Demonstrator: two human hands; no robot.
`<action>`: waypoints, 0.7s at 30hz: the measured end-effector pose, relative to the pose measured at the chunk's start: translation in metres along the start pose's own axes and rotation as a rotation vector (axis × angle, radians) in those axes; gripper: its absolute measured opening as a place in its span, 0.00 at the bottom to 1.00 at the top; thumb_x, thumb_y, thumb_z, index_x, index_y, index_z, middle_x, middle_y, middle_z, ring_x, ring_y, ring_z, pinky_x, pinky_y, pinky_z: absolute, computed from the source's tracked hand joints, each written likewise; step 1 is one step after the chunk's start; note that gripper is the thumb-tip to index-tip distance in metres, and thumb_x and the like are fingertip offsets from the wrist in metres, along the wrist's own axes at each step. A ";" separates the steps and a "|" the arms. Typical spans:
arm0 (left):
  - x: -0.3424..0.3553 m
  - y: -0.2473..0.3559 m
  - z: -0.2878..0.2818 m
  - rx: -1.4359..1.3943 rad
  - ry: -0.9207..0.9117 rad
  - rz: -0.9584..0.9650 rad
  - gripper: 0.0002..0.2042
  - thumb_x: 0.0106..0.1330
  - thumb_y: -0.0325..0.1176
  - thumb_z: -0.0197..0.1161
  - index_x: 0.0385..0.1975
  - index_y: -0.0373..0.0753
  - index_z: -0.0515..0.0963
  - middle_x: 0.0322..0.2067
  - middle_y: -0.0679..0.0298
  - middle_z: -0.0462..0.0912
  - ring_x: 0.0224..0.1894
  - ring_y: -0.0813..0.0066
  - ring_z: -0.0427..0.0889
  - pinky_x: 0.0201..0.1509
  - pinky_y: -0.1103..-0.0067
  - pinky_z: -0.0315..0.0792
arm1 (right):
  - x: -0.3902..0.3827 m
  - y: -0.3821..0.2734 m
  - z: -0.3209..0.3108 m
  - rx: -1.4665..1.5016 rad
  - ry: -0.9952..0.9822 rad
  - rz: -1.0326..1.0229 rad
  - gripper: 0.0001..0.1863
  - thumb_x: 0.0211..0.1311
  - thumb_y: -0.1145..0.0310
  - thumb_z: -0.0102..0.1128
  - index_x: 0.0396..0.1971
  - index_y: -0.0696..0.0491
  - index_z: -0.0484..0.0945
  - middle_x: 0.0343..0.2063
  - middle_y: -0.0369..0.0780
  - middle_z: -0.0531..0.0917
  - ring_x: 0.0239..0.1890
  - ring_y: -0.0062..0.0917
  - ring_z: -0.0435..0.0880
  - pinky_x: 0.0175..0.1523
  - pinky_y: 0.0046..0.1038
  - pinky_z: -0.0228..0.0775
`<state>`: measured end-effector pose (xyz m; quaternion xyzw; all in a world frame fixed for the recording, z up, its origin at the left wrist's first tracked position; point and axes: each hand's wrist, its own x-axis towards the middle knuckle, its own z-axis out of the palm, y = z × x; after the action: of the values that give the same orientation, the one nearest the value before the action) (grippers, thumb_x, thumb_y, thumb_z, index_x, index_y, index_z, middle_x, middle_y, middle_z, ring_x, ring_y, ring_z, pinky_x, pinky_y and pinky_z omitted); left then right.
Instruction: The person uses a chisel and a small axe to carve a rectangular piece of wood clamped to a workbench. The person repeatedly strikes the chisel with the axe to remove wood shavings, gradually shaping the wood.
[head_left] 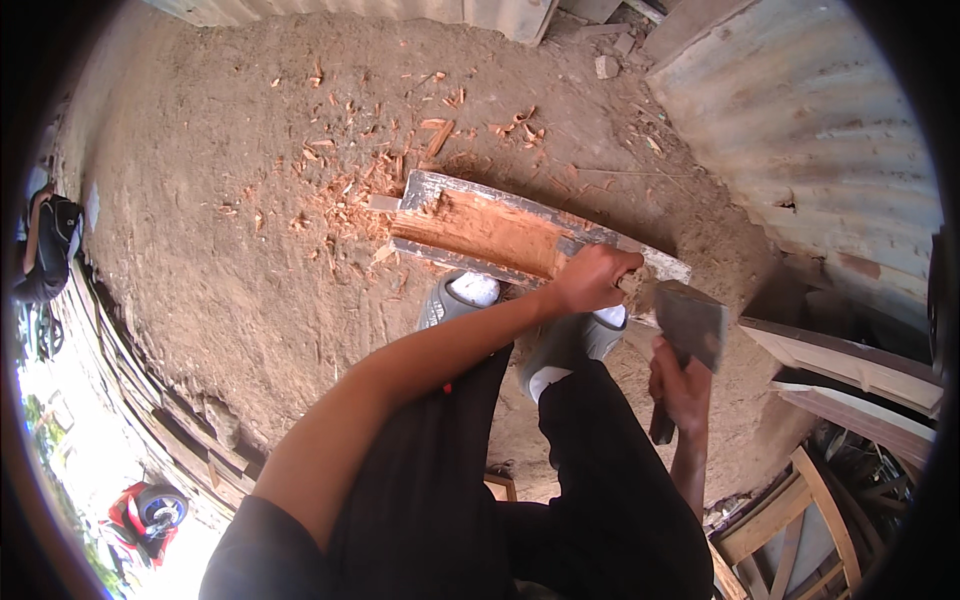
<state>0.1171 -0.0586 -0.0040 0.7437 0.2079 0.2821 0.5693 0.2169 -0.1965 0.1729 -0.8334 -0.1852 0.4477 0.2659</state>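
Observation:
A hollowed wooden block [490,262] with a grey weathered rim and a raw reddish trough lies on the dirt floor, just beyond my shoes. My left hand [592,278] is wrapped around a chisel [568,246] near the block's right end. The chisel's blade points leftward into the trough, and its frayed handle end sticks out to the right of my fist. Close to that handle end is the broad dark head of a hatchet [692,322]. My right hand [683,390] grips the hatchet's dark handle. Most of the chisel handle is hidden by my left fingers.
Wood chips [350,205] are scattered left of and beyond the block. Corrugated metal sheeting [800,130] rises at the far right. Wooden boards [850,365] and a wooden frame [790,520] stand on the right. A black bag [58,245] and a red motorcycle [140,520] are at far left.

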 end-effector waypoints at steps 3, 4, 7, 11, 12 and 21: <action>0.000 -0.002 0.004 0.034 0.018 -0.004 0.13 0.43 0.23 0.64 0.30 0.36 0.71 0.24 0.49 0.78 0.34 0.40 0.80 0.35 0.54 0.72 | -0.013 -0.002 0.000 0.297 0.090 -0.152 0.11 0.75 0.68 0.55 0.31 0.57 0.70 0.13 0.34 0.66 0.10 0.19 0.65 0.15 0.24 0.56; 0.001 -0.004 0.006 0.045 0.024 0.007 0.13 0.43 0.23 0.64 0.30 0.36 0.71 0.24 0.49 0.78 0.34 0.40 0.80 0.35 0.54 0.72 | -0.016 0.000 0.002 0.420 0.135 -0.200 0.11 0.75 0.68 0.54 0.32 0.58 0.70 0.13 0.35 0.66 0.10 0.19 0.65 0.15 0.24 0.56; 0.001 -0.007 0.006 0.051 -0.003 -0.006 0.13 0.43 0.24 0.64 0.30 0.36 0.71 0.24 0.48 0.78 0.33 0.40 0.80 0.35 0.54 0.72 | -0.004 0.011 0.019 0.362 0.042 -0.085 0.08 0.75 0.69 0.54 0.37 0.58 0.70 0.14 0.35 0.67 0.11 0.19 0.66 0.16 0.26 0.59; -0.001 -0.006 0.001 0.059 -0.042 0.008 0.13 0.43 0.24 0.64 0.29 0.37 0.72 0.23 0.48 0.78 0.33 0.41 0.81 0.34 0.54 0.72 | -0.005 0.001 0.003 0.213 0.045 0.000 0.08 0.74 0.70 0.55 0.34 0.57 0.72 0.14 0.33 0.68 0.11 0.17 0.67 0.16 0.26 0.59; 0.000 -0.005 0.001 0.055 -0.035 -0.001 0.13 0.43 0.24 0.65 0.29 0.37 0.72 0.23 0.48 0.78 0.33 0.41 0.81 0.35 0.54 0.72 | -0.009 0.002 -0.007 0.207 0.065 -0.050 0.08 0.74 0.71 0.55 0.33 0.57 0.72 0.14 0.33 0.68 0.11 0.17 0.66 0.16 0.26 0.59; 0.001 -0.002 0.000 0.094 -0.096 -0.033 0.16 0.44 0.25 0.65 0.36 0.37 0.78 0.28 0.51 0.82 0.37 0.43 0.83 0.39 0.56 0.74 | 0.010 0.021 0.008 0.305 0.003 0.052 0.07 0.73 0.69 0.55 0.39 0.56 0.69 0.14 0.36 0.66 0.10 0.21 0.65 0.15 0.26 0.59</action>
<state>0.1179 -0.0578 -0.0054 0.7788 0.2058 0.2268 0.5474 0.2169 -0.2052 0.1506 -0.7886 -0.0929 0.4762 0.3778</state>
